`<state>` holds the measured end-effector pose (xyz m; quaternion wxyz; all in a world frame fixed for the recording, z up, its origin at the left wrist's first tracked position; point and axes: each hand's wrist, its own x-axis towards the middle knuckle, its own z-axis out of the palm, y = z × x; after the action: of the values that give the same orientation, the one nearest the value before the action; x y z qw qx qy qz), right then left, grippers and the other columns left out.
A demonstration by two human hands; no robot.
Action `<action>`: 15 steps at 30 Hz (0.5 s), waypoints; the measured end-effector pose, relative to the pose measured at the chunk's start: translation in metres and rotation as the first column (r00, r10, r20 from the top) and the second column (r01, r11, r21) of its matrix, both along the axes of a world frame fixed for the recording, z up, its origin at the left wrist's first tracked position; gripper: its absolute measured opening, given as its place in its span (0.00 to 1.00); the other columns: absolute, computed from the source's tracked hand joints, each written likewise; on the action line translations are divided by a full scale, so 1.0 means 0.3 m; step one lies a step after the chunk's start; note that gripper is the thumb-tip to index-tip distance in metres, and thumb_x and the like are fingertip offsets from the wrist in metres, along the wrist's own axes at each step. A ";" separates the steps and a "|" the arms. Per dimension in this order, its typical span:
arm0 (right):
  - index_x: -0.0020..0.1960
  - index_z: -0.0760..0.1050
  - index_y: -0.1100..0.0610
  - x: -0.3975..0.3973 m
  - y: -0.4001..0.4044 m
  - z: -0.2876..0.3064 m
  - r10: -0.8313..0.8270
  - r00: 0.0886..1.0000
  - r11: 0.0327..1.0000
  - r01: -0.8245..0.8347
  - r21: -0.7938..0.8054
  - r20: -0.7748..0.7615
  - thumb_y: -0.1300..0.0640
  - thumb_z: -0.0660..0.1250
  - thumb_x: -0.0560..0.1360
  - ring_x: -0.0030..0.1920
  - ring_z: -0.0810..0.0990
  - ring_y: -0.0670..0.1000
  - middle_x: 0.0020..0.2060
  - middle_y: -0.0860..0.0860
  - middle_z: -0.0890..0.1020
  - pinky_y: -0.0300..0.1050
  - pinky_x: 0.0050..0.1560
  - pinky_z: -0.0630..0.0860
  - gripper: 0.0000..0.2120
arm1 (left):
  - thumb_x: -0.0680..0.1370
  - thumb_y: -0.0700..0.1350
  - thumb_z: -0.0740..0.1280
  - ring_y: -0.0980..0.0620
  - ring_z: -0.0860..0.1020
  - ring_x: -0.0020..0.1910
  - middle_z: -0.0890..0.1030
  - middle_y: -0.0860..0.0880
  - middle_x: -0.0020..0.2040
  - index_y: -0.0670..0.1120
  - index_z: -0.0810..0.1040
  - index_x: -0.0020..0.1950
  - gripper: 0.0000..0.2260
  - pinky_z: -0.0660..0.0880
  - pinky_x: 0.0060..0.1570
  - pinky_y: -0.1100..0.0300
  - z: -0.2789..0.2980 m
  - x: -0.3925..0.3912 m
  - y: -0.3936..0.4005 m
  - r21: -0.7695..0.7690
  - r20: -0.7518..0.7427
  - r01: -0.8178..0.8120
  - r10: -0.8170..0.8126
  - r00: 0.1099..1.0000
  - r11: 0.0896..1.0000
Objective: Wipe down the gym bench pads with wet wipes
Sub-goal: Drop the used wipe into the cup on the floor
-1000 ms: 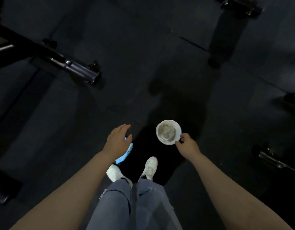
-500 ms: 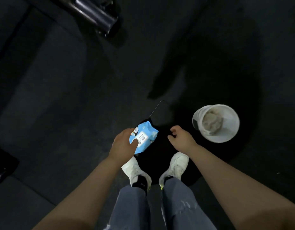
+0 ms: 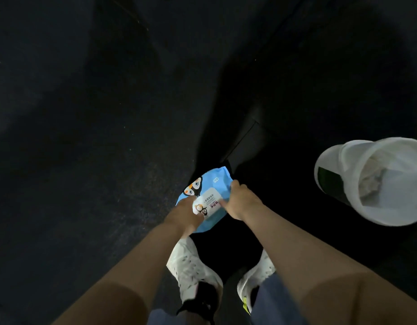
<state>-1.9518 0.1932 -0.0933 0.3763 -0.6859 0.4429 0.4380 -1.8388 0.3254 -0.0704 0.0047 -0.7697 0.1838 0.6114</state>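
You held the wet wipe pack point(image 3: 208, 198) in both hands, low in front of your body and above the dark floor point(image 3: 85, 160), just ahead of your white shoes point(image 3: 191, 270). Your left hand point(image 3: 186, 214) gripped the near-left end of the pack, fingers curled over its top face beside the white flap label point(image 3: 208, 202). Your right hand point(image 3: 241, 200) gripped the right edge, fingers wrapped over the far side and thumb lying on the top face next to the flap. This two-handed hold probably served to steady the soft pack so that one hand could peel the flap; the flap appeared closed, and no wipe was visible outside the pack. The white bucket point(image 3: 331, 165) stood on the floor to your right, well apart from the pack, holding crumpled pale material, likely used wipes. No bench pad was in view, so wiping had not begun at this position.
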 end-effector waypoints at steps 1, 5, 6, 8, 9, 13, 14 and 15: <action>0.71 0.61 0.57 0.011 0.003 -0.013 0.055 0.998 0.998 -0.055 -0.037 0.011 0.44 0.62 0.79 0.63 0.73 0.59 0.63 0.59 0.71 0.52 0.60 0.73 0.27 | 0.79 0.46 0.66 0.46 0.68 0.70 0.67 0.45 0.73 0.48 0.65 0.75 0.25 0.65 0.67 0.58 -0.010 -0.003 0.006 -0.020 0.008 -0.010 0.011 1.000 1.000; 0.65 0.69 0.54 0.039 -0.016 -0.030 0.261 0.964 0.964 -0.258 -0.060 0.051 0.52 0.57 0.82 0.57 0.76 0.56 0.59 0.55 0.76 0.48 0.54 0.73 0.14 | 0.78 0.43 0.65 0.46 0.66 0.71 0.65 0.44 0.72 0.47 0.66 0.75 0.25 0.64 0.68 0.57 -0.029 -0.005 0.023 -0.061 0.034 -0.021 0.023 0.999 0.998; 0.65 0.70 0.53 0.039 -0.025 -0.023 0.304 0.951 0.952 -0.302 -0.045 0.057 0.53 0.56 0.82 0.57 0.76 0.55 0.59 0.54 0.76 0.48 0.55 0.74 0.13 | 0.78 0.43 0.65 0.46 0.67 0.71 0.66 0.44 0.72 0.47 0.66 0.74 0.24 0.64 0.68 0.57 -0.029 -0.003 0.025 -0.064 0.027 -0.017 0.019 0.999 0.998; 0.65 0.71 0.52 0.038 -0.041 0.005 0.354 0.932 0.935 -0.355 -0.007 0.080 0.51 0.55 0.82 0.58 0.76 0.54 0.60 0.52 0.76 0.47 0.56 0.74 0.14 | 0.77 0.43 0.66 0.46 0.70 0.67 0.71 0.44 0.69 0.46 0.70 0.71 0.21 0.68 0.66 0.54 -0.020 0.005 0.027 -0.086 -0.003 0.005 -0.006 1.000 0.996; 0.65 0.71 0.52 0.035 -0.043 0.028 0.356 0.929 0.934 -0.358 0.010 0.103 0.50 0.54 0.82 0.58 0.76 0.54 0.59 0.52 0.76 0.46 0.54 0.73 0.15 | 0.77 0.44 0.66 0.46 0.72 0.65 0.73 0.44 0.67 0.46 0.72 0.69 0.20 0.70 0.63 0.54 -0.008 0.007 0.029 -0.097 -0.015 0.018 -0.020 1.000 0.995; 0.59 0.73 0.55 0.017 -0.040 0.166 0.311 0.926 0.945 -0.325 0.032 0.216 0.51 0.55 0.82 0.56 0.75 0.55 0.58 0.54 0.76 0.43 0.48 0.67 0.13 | 0.78 0.47 0.66 0.51 0.75 0.59 0.72 0.54 0.65 0.51 0.69 0.72 0.22 0.69 0.54 0.62 0.086 0.021 0.043 -0.103 -0.004 0.022 -0.023 1.000 0.994; 0.60 0.73 0.55 0.016 -0.047 0.213 0.285 0.930 0.953 -0.301 0.036 0.232 0.51 0.55 0.82 0.56 0.75 0.55 0.58 0.54 0.76 0.43 0.48 0.67 0.13 | 0.78 0.47 0.66 0.54 0.75 0.59 0.72 0.55 0.67 0.52 0.66 0.74 0.24 0.69 0.55 0.65 0.119 0.026 0.045 -0.100 -0.007 -0.001 0.000 1.000 0.995; 0.60 0.74 0.55 0.015 -0.060 0.266 0.242 0.940 0.965 -0.259 0.040 0.239 0.50 0.55 0.82 0.55 0.75 0.54 0.57 0.54 0.76 0.42 0.48 0.68 0.13 | 0.78 0.47 0.66 0.58 0.75 0.56 0.72 0.55 0.67 0.53 0.65 0.74 0.25 0.69 0.51 0.72 0.154 0.029 0.045 -0.112 -0.020 -0.032 0.030 0.999 0.993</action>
<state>-1.9473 0.1751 -0.0135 0.3908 -0.7694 0.2892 0.4144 -1.8300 0.3389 -0.0243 -0.0498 -0.7657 0.2061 0.6073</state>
